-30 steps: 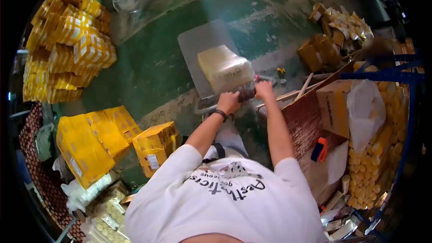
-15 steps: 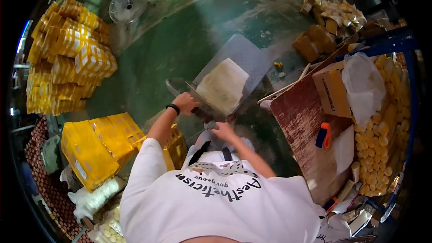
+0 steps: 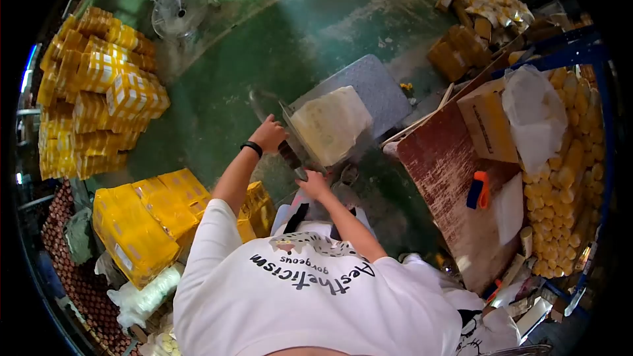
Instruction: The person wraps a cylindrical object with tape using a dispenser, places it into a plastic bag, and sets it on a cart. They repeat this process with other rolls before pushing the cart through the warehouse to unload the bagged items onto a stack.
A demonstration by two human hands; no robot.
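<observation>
My left hand point(image 3: 268, 134), with a black band at the wrist, is closed round the bar of a cart handle point(image 3: 287, 153), near its dark grip. My right hand point(image 3: 315, 184) is at the near end of the same handle, its fingers closed on it. Beyond the handle is the cart's flat grey platform point(image 3: 387, 97). A pale, yellowish wrapped package point(image 3: 331, 125) lies on the platform, close to the handle. The handle's curved metal end extends past my left hand.
Yellow-taped boxes point(image 3: 142, 224) stand close on my left, with a taller stack point(image 3: 99, 105) beyond. At right are a worn red board point(image 3: 442, 184), a carton point(image 3: 486, 122), an orange-and-blue object point(image 3: 478, 190) and yellow rolls point(image 3: 560, 217). More parcels point(image 3: 458, 53) lie at far right.
The cart has turned clockwise, its far end swinging right and nearer. My left hand has moved slightly forward, and my right hand slightly left. My foot now shows beside the cart.
</observation>
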